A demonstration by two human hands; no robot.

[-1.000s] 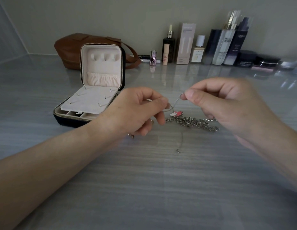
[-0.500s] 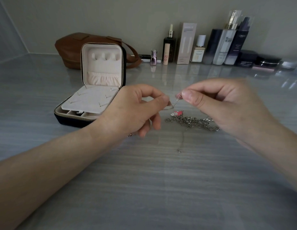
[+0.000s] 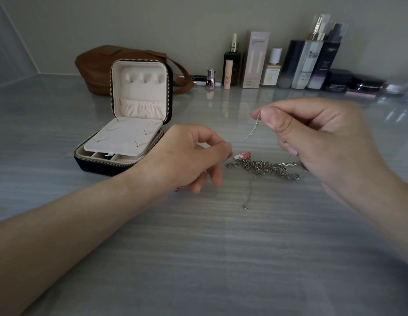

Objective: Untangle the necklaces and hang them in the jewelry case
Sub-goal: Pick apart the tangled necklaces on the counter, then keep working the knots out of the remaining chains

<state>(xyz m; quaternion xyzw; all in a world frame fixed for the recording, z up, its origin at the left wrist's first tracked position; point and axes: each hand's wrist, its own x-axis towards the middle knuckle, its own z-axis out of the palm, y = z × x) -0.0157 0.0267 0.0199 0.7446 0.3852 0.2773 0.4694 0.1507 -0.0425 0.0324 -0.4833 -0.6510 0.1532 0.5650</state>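
Right hand (image 3: 317,137) has gone up and a bit away from the jewelry case (image 3: 141,94) compared with half a second ago. It's pinching the end of a thin chain (image 3: 252,131) between thumb and forefinger. Left hand (image 3: 187,160) sits just right of the case with its fingers curled, and it looks like it's pinching the same chain lower down, so that stretch is now drawn out longer and clear of the pile. I'd call that one strand starting to come free.

The necklace tangle (image 3: 262,167) is still bunched on the worktop (image 3: 198,258) to the right of the case. A pink pendant (image 3: 242,155) lies at its near-case end and a loose tail (image 3: 249,192) trails toward the person.

Nothing is hung yet, and the lid hooks (image 3: 143,78) are bare. There's plenty of open worktop in front of the case. Behind it are a brown bag (image 3: 100,65) and, off to the right, a row of bottles (image 3: 298,65), so pulling up or toward the person seems safer.
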